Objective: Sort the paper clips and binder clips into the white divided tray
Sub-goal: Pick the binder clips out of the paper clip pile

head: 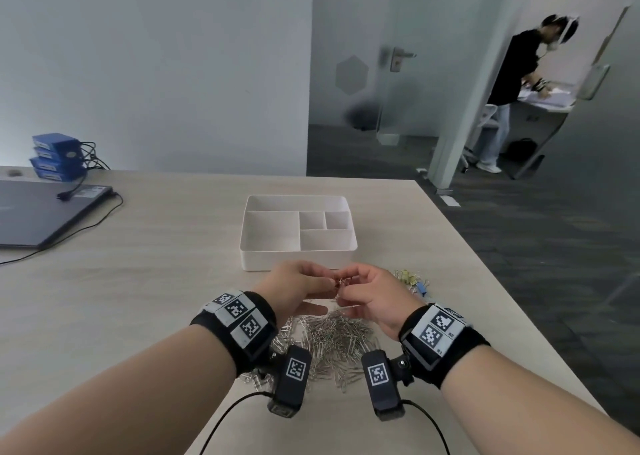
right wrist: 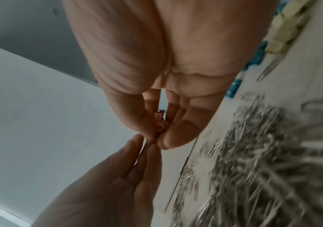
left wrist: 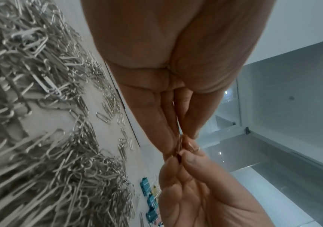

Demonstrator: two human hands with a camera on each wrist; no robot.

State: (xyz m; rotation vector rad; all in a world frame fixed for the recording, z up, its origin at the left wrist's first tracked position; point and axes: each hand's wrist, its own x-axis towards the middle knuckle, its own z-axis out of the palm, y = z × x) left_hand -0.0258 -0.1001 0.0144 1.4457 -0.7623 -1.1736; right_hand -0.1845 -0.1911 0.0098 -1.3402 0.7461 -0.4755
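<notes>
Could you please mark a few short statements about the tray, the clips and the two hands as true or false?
1. The white divided plastic tray holds no clips. True.
2. The pile of silver wire paper clips lies beyond the tray. False: it lies nearer the person, below the hands.
3. The left hand and right hand pinch one small pinkish metal clip between them. True.
4. The yellow and blue binder clips lie left of the left hand. False: they lie right of the right hand.
5. The closed grey laptop sits inside the tray. False: it lies on the table, far left.
</notes>
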